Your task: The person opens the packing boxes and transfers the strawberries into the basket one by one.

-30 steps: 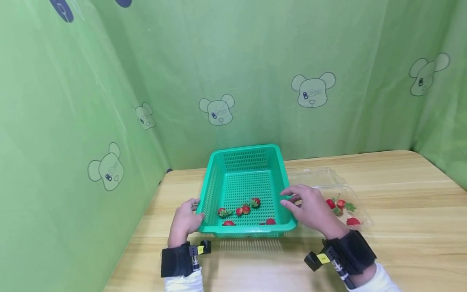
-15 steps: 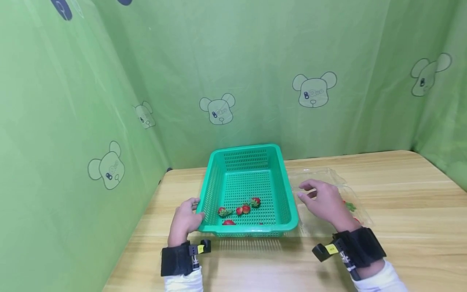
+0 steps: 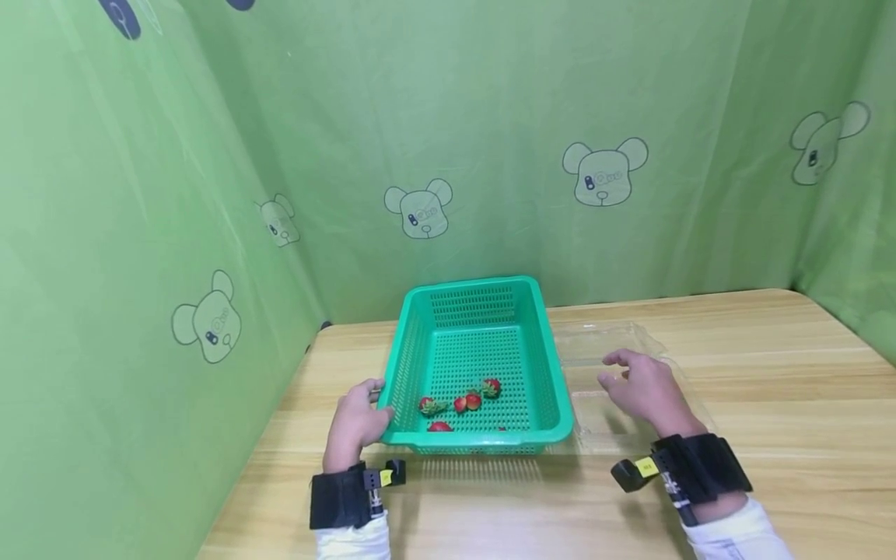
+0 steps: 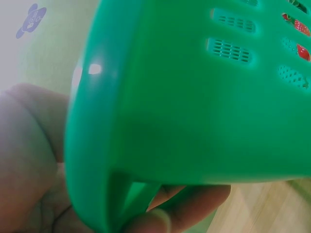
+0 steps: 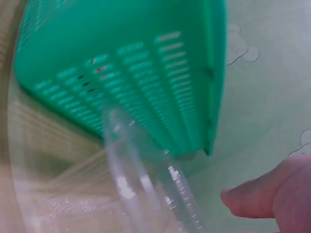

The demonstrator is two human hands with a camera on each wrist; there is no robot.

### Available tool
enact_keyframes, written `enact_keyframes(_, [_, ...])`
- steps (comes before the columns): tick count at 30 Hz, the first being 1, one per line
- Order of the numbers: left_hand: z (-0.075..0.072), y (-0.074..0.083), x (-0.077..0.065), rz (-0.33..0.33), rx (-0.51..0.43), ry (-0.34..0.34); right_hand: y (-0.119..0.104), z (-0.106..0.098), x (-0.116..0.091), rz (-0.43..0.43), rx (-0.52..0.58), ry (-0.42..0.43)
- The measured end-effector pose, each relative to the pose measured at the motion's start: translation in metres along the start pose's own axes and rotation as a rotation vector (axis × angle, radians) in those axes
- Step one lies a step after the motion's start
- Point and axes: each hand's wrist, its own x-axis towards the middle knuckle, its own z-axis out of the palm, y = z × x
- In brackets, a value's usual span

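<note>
A green perforated plastic basket stands tilted toward me in the head view, several strawberries lying in its near half. My left hand grips its near left rim; in the left wrist view the fingers curl beneath that rim. My right hand hovers over a clear plastic box right of the basket, thumb and fingers apart with nothing between them. This hand and its forearm hide the right part of the box. The right wrist view shows the thumb beside the box's clear edge.
The hinged lid of the clear box lies flat behind it. A wooden table carries everything, and green curtains with bear-face prints close in the back and both sides. Black straps with small cameras sit on both wrists.
My right hand has left the basket's right rim and moved right over the clear box, covering its strawberries from view. The left hand keeps its grip, and the basket stays put.
</note>
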Motion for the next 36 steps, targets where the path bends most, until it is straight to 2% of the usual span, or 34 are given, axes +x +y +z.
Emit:
enact_keyframes(4, [0.001,-0.001,0.0,-0.001,-0.004,0.002,0.009,0.003,0.002,0.056,-0.013,-0.056])
enact_keyframes(16, [0.0,0.001,0.001,0.009,0.001,0.005,0.026,0.006,0.004,0.141,-0.029,-0.166])
enact_keyframes(30, [0.002,0.001,0.002,-0.031,-0.035,0.009,0.03,0.019,0.006,0.047,-0.091,-0.151])
enact_keyframes(36, [0.002,-0.001,0.001,-0.017,-0.02,0.015,0.031,0.025,0.006,0.033,-0.088,-0.157])
